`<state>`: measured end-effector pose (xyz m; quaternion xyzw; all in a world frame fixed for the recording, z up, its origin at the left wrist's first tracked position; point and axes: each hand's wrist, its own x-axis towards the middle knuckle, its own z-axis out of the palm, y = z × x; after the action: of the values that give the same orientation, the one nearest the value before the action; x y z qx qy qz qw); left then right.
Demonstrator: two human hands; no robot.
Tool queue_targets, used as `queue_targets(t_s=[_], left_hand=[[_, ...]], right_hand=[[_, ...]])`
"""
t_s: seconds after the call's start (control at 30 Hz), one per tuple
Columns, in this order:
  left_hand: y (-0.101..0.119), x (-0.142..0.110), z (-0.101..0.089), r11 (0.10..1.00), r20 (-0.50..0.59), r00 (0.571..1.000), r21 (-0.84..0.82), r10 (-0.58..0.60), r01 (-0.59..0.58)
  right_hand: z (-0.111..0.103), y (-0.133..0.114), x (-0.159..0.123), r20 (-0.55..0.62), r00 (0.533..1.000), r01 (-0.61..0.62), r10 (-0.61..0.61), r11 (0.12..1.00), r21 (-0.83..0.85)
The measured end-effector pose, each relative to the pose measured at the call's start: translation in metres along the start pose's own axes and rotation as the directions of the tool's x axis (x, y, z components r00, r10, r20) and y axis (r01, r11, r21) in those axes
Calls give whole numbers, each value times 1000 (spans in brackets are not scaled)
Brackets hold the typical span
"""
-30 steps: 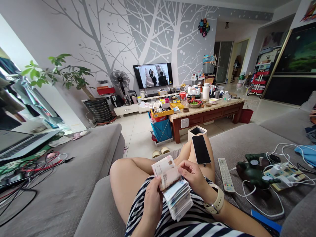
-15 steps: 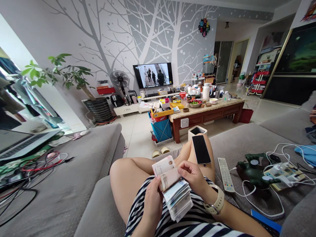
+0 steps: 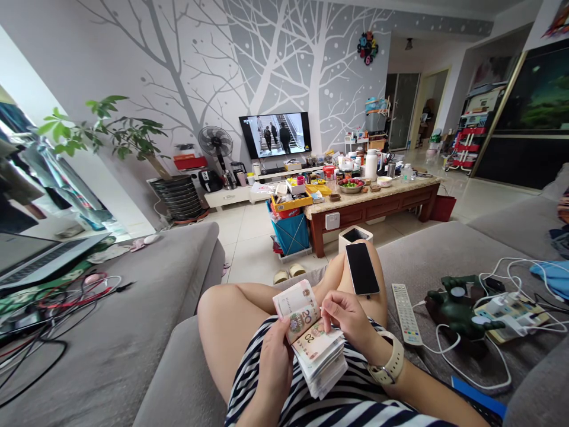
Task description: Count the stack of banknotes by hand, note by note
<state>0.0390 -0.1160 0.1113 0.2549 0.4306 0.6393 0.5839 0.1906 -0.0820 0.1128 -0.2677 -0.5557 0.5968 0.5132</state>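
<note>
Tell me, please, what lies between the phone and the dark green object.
The head view shows part of the right thigh, then the remote control and white cable on the grey sofa.

the notes [image 3: 299,305] read "20" twice, once on the upper part and once, tilted, on the part below. the clock [image 3: 367,48] shows a "6" at its bottom; small lettering on the tv [image 3: 276,135] cannot be made out.

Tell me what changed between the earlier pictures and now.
The raised, curled note has been turned down toward the person, covering the bluish notes; "20" now shows on two faces. The right hand stays close, its grip on the note unclear. The television picture changed. The left hand still holds the bundle; phone and remote haven't moved.
</note>
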Motion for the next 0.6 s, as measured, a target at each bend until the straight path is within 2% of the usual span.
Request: queue_targets(t_s=[0.23, 0.37, 0.6], left_hand=[[-3, 0, -3, 999, 65, 997, -7, -39, 40], [-6, 2, -5, 998, 76, 996, 40, -47, 44], [-4, 1, -3, 999, 91, 995, -19, -42, 44]], right_hand=[[-4, 9, 7, -150, 989, -18, 5, 997, -81], [-4, 11, 8, -133, 991, -26, 11, 994, -108], [-5, 12, 8, -116, 993, -24, 10, 992, -121]])
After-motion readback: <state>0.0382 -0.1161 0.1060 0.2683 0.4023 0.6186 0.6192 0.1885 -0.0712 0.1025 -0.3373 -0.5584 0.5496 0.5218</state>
